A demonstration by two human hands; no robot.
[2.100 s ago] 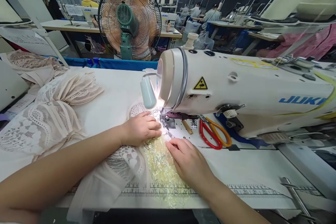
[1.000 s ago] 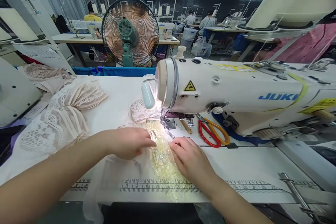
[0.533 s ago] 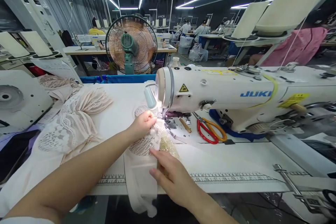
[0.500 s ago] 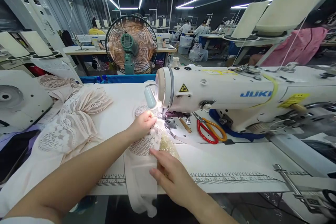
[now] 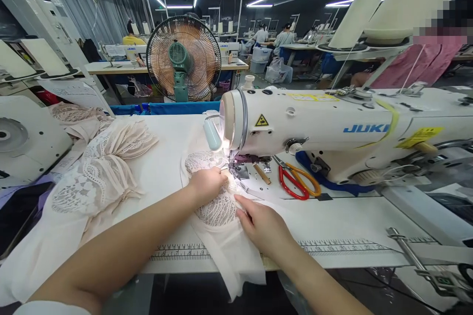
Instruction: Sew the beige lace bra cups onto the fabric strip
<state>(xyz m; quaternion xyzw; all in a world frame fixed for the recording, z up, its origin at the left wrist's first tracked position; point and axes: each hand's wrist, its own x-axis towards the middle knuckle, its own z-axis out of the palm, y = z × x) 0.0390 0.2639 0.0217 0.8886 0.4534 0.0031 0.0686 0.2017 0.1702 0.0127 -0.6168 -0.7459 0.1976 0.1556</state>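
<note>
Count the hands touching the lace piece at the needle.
2. The left hand presses the lace piece close to the sewing machine; the right hand lies flat on it, nearer the table front. No other hand shows there.

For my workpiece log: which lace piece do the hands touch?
The lace piece beneath the left hand and right hand; the lace pile farther left lies untouched.

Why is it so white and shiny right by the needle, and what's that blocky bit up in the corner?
Head view: the lamp on the sewing machine glares there, washing out the lace by the left hand; the top-right patch is blurred into squares.
</note>
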